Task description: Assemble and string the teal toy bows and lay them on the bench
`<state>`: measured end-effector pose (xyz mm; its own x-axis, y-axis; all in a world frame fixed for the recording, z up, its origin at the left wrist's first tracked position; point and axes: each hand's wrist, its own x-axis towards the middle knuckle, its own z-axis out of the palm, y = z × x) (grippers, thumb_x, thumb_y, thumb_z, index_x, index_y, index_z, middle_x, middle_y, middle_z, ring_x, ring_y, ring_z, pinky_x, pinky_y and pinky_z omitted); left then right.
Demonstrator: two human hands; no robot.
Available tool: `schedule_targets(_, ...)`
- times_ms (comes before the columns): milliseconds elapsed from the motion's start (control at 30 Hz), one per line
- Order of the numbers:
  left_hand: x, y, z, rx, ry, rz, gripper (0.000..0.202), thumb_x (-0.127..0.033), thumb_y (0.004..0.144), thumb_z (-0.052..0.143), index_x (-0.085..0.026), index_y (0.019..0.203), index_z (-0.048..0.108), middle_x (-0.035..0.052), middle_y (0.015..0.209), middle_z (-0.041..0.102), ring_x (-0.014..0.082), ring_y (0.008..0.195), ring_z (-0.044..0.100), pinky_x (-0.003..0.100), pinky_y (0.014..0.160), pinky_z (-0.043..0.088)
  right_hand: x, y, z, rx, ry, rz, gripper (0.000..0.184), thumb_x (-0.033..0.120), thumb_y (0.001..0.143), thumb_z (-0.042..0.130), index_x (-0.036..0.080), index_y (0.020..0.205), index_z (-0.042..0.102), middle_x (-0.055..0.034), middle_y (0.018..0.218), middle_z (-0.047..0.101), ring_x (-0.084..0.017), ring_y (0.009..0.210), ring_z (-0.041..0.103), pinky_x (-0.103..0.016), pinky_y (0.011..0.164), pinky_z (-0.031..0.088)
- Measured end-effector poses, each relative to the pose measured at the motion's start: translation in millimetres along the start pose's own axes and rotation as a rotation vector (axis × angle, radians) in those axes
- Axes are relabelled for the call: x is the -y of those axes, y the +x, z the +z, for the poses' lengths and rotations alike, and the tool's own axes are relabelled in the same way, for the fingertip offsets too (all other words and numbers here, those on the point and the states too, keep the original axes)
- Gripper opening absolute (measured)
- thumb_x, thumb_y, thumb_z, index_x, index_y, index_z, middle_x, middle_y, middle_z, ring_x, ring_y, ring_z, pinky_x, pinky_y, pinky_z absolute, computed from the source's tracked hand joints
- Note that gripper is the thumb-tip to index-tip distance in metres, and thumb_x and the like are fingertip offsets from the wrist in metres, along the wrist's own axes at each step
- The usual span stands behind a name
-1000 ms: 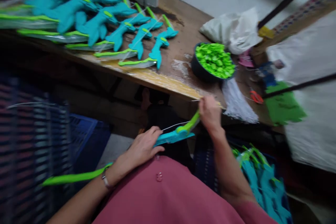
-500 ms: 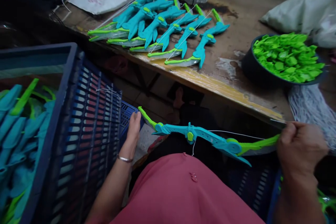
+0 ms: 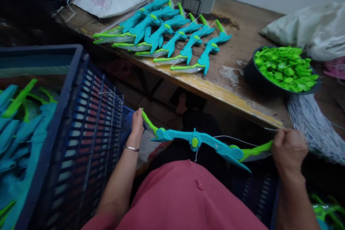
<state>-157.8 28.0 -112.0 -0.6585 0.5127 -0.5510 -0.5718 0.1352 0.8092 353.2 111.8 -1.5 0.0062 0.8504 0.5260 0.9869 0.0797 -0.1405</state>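
Note:
A teal toy bow [image 3: 202, 138] with lime-green tips spans the space in front of my body. My left hand [image 3: 137, 124] is closed around its left green tip. At the other end, my right hand [image 3: 289, 147] grips the right green tip in a fist. A thin metal pin-like piece [image 3: 270, 129] sticks out from the right fist. White string [image 3: 237, 139] runs slack from the bow's middle toward the right hand, and a short loose end hangs below the centre.
Several similar bows [image 3: 164, 30] lie in a row on the wooden table [image 3: 242, 28]. A black bowl [image 3: 252, 73] holds green plastic pieces, beside a bundle of white strings [image 3: 312, 122]. A blue crate [image 3: 78, 115] of bow parts stands at left; white sacks [image 3: 304, 28] lie behind.
My right hand has moved left with its end of the bow, and the string has gone slacker. The left fingers have closed around the left tip.

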Motion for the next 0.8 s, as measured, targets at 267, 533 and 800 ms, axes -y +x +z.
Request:
schedule_targets(267,-45.3,-42.7,5.1,0.087,-0.221,0.05,0.054,-0.065,0.098,0.043,-0.018,0.076,0.056,-0.0018,0.059,0.052,0.0113,0.051,0.051,0.024,0.055,0.045,13.1,30.7,-1.6,-0.093,0.028,-0.087,0.029,0.028,0.072,0.058,0.029,0.058,0.033,-0.0094,0.062,0.049,-0.027,0.065,0.048,-0.045,0.067,0.034)
schedule_targets(533,-77.6,-155.1,36.9,0.472,-0.366,0.544,0.052,-0.07,0.087,0.059,-0.02,0.078,0.06,-0.0011,0.057,0.054,0.0148,0.051,0.049,0.028,0.056,0.044,252.4,23.1,-64.0,0.033,0.751,-0.739,0.012,0.012,0.097,0.051,0.019,0.092,0.059,-0.0038,0.08,0.061,-0.015,0.07,0.056,-0.026,0.065,0.044)
schedule_targets(800,-77.2,-191.5,19.4,0.728,-0.452,0.477,0.04,-0.058,0.085,0.058,-0.021,0.07,0.052,-0.0009,0.063,0.043,0.0149,0.059,0.043,0.028,0.061,0.044,331.0,-19.0,-95.6,0.192,1.068,-0.928,0.019,0.018,0.105,0.04,0.014,0.099,0.057,-0.0048,0.082,0.06,-0.013,0.075,0.057,-0.024,0.061,0.046)
